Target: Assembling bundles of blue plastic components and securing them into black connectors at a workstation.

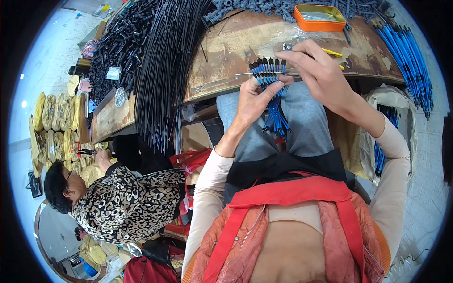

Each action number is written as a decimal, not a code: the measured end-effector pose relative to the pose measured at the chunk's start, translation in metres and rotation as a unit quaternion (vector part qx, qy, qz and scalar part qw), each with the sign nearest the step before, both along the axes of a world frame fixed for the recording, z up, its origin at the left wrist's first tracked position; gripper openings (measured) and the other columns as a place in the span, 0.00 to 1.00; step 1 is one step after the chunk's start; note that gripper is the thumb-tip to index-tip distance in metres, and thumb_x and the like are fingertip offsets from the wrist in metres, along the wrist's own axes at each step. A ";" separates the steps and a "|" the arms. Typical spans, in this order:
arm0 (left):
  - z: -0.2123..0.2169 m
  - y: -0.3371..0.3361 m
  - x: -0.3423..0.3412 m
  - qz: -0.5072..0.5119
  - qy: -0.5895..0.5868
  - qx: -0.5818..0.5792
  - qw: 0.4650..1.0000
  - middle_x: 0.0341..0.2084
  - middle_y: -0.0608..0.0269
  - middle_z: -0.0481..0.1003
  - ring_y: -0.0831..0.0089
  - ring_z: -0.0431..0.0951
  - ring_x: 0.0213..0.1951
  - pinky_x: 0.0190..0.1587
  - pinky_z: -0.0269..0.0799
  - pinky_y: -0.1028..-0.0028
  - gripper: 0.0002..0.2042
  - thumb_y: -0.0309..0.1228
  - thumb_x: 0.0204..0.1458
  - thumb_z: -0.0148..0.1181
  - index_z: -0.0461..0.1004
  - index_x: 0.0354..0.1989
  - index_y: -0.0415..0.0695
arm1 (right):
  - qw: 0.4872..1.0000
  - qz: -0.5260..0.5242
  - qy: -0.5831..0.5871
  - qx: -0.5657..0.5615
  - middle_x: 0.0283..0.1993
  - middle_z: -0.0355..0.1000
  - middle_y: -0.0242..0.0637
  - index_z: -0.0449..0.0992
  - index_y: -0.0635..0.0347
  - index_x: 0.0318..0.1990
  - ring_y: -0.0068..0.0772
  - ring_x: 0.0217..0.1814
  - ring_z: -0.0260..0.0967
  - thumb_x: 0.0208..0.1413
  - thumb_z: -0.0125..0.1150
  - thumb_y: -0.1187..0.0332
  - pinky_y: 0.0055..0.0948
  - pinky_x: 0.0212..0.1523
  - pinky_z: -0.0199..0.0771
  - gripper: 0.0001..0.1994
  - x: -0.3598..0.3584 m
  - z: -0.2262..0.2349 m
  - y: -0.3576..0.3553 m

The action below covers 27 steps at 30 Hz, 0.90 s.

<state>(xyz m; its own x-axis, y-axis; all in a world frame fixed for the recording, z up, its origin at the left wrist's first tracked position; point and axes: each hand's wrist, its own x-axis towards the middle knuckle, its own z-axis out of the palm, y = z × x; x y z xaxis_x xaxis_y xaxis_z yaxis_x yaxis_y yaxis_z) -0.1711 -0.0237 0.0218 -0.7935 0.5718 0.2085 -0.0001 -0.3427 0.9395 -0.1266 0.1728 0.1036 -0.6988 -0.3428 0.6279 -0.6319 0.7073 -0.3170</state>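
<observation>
My left hand (257,100) is closed round a bundle of thin blue-and-black ribs (275,118), which look like umbrella ribs, held above my lap. Their black upper ends (267,62) fan out side by side over my thumb. A thin straight metal wire (243,74) runs across the ribs. Just right of them is my right hand (321,75), its fingers bent together; what they pinch is hidden. Yellow-handled pliers (333,52) show partly behind this hand, and I cannot tell whether it grips them. A small dark metal piece (287,47) shows by its fingertips.
On the worn wooden table (226,47) lie long black rods (165,70), black plastic parts (120,47), grey parts (264,5) and an orange tin (319,26) of thin wires. Blue rib bundles (408,61) hang at right, above a sack (406,101). A co-worker (127,198) sits at left.
</observation>
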 end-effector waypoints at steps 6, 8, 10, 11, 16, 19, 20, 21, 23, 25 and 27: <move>-0.003 -0.001 -0.002 -0.005 0.005 -0.008 1.000 0.44 0.55 0.82 0.71 0.81 0.48 0.54 0.75 0.71 0.09 0.23 0.62 0.58 0.79 0.48 0.36 | 0.996 -0.001 0.073 0.052 0.42 0.68 0.41 0.76 0.61 0.54 0.44 0.43 0.70 0.53 0.57 0.80 0.36 0.43 0.72 0.19 -0.005 0.000 0.001; -0.003 -0.001 -0.002 -0.005 0.000 -0.012 1.000 0.44 0.55 0.82 0.71 0.81 0.48 0.54 0.75 0.71 0.09 0.23 0.62 0.58 0.78 0.49 0.36 | 0.998 0.003 0.049 0.025 0.42 0.69 0.41 0.76 0.60 0.53 0.43 0.43 0.71 0.54 0.57 0.80 0.35 0.43 0.72 0.18 -0.005 0.000 0.001; -0.003 -0.001 -0.002 -0.006 0.000 -0.011 1.000 0.44 0.56 0.82 0.71 0.81 0.48 0.54 0.75 0.72 0.09 0.23 0.62 0.58 0.78 0.49 0.36 | 1.000 0.005 0.007 -0.022 0.42 0.69 0.41 0.76 0.61 0.53 0.43 0.43 0.70 0.53 0.57 0.80 0.35 0.43 0.72 0.19 -0.005 0.000 0.000; -0.003 -0.001 -0.003 -0.006 0.000 -0.008 1.000 0.44 0.56 0.82 0.72 0.80 0.48 0.54 0.74 0.72 0.09 0.23 0.62 0.58 0.78 0.49 0.36 | 0.998 0.011 -0.022 -0.049 0.42 0.69 0.41 0.76 0.61 0.53 0.42 0.43 0.70 0.52 0.57 0.81 0.35 0.43 0.72 0.19 -0.004 0.001 -0.001; -0.002 -0.001 -0.003 -0.006 0.000 -0.012 1.000 0.44 0.56 0.82 0.73 0.80 0.48 0.54 0.74 0.72 0.10 0.23 0.62 0.58 0.78 0.49 0.35 | 1.000 0.008 0.023 0.012 0.42 0.69 0.41 0.75 0.61 0.54 0.44 0.44 0.70 0.50 0.58 0.82 0.36 0.43 0.72 0.21 -0.006 0.001 0.000; -0.003 -0.001 -0.002 0.001 0.010 -0.017 1.000 0.43 0.57 0.82 0.73 0.80 0.48 0.53 0.74 0.72 0.09 0.23 0.62 0.59 0.79 0.49 0.36 | 1.000 0.005 0.022 0.008 0.43 0.68 0.42 0.76 0.61 0.55 0.44 0.44 0.71 0.48 0.59 0.82 0.37 0.44 0.72 0.23 -0.007 -0.001 -0.003; -0.004 -0.001 -0.002 0.004 0.017 -0.017 1.000 0.43 0.57 0.82 0.73 0.80 0.48 0.53 0.74 0.72 0.09 0.24 0.62 0.59 0.79 0.48 0.36 | 1.000 0.007 0.015 -0.001 0.43 0.68 0.42 0.76 0.61 0.55 0.45 0.45 0.71 0.48 0.59 0.82 0.37 0.44 0.72 0.23 -0.007 -0.001 -0.005; -0.004 -0.001 -0.002 0.005 0.022 -0.015 1.000 0.43 0.58 0.82 0.73 0.80 0.48 0.53 0.74 0.72 0.09 0.24 0.62 0.59 0.79 0.48 0.36 | 1.000 0.010 0.010 -0.003 0.44 0.68 0.43 0.75 0.61 0.55 0.45 0.45 0.70 0.48 0.58 0.83 0.36 0.45 0.72 0.24 -0.007 -0.002 -0.006; -0.004 -0.001 -0.003 0.002 0.020 -0.015 1.000 0.43 0.58 0.82 0.73 0.80 0.48 0.53 0.74 0.72 0.09 0.24 0.62 0.59 0.79 0.48 0.36 | 1.000 0.021 0.002 -0.004 0.45 0.66 0.44 0.75 0.61 0.57 0.44 0.46 0.69 0.48 0.56 0.86 0.36 0.46 0.71 0.25 -0.007 -0.002 -0.007; -0.004 -0.002 -0.004 -0.004 0.019 -0.011 1.000 0.43 0.58 0.82 0.73 0.80 0.47 0.53 0.74 0.72 0.09 0.24 0.62 0.59 0.79 0.48 0.37 | 1.000 0.020 0.009 0.000 0.45 0.68 0.43 0.76 0.61 0.55 0.46 0.46 0.70 0.47 0.58 0.83 0.38 0.46 0.72 0.23 -0.009 -0.002 -0.006; -0.004 -0.003 -0.005 -0.011 0.022 -0.001 1.000 0.43 0.57 0.82 0.73 0.80 0.47 0.53 0.74 0.72 0.09 0.24 0.62 0.59 0.79 0.47 0.37 | 1.000 0.019 0.017 0.013 0.44 0.69 0.43 0.76 0.61 0.54 0.47 0.46 0.71 0.47 0.60 0.81 0.39 0.46 0.73 0.23 -0.010 0.000 -0.004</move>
